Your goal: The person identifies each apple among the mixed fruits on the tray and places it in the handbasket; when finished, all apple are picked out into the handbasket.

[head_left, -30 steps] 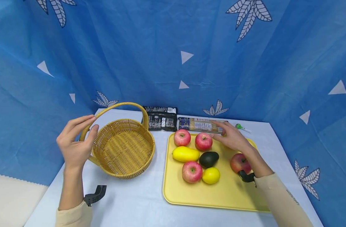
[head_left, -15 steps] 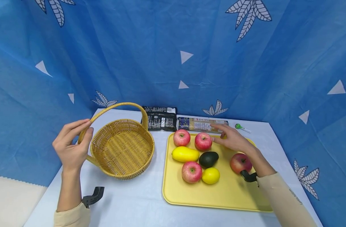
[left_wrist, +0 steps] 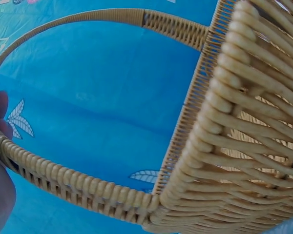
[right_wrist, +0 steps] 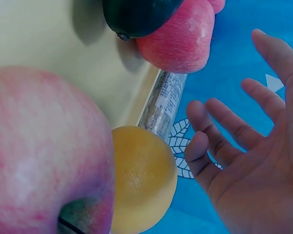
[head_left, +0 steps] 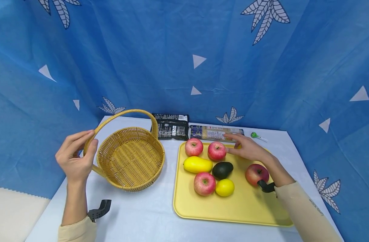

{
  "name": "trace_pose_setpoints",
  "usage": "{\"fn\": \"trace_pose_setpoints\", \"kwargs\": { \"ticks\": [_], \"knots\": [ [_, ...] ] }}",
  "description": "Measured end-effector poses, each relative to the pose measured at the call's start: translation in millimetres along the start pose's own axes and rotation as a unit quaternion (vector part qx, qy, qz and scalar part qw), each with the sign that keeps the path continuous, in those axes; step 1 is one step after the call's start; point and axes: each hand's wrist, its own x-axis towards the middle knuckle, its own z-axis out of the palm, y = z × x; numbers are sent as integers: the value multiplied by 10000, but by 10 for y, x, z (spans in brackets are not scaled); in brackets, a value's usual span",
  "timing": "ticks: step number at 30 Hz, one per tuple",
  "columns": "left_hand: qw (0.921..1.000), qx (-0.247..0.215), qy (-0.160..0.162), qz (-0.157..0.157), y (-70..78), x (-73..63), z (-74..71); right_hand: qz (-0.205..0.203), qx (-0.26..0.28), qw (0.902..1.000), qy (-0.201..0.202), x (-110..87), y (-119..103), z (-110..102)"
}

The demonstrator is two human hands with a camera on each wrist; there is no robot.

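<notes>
My left hand (head_left: 75, 161) grips the handle (head_left: 130, 111) of a round wicker basket (head_left: 131, 163), whose woven bottom is bare. In the left wrist view, fingers (left_wrist: 1, 105) show beside the handle at the left edge. My right hand (head_left: 248, 148) hovers over the far part of a yellow tray (head_left: 232, 211), fingers spread and loosely bent. Its thumb is right beside a red apple (head_left: 216, 151). The palm shows with nothing in it in the right wrist view. There, an orange-yellow round fruit (right_wrist: 141, 180) lies near the hand; in the head view the hand hides it.
Other apples (head_left: 205, 183), a yellow papaya-like fruit (head_left: 197, 164), a dark green avocado (head_left: 222, 170) and a lemon (head_left: 225, 187) lie on the tray. Behind stand black packets (head_left: 173, 130), a long clear-wrapped pack (head_left: 213, 132) and a green lollipop (head_left: 254, 135). A blue curtain (head_left: 160, 67) closes the back.
My left hand has moved slightly down and left and closed its fingers and thumb on the basket handle. My right hand has shifted slightly, its thumb lower beside the apple.
</notes>
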Motion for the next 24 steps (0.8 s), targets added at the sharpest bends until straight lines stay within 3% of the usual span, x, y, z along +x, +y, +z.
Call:
{"fn": "trace_pose_setpoints", "kwargs": {
  "ticks": [9,24],
  "knots": [
    [9966,176,658,464,-89,-65,81,-36,93,9999,-63,-3,20,20],
    [9971,-308,672,156,-102,-106,55,-24,251,9993,-283,34,7,37]
  ]
}}
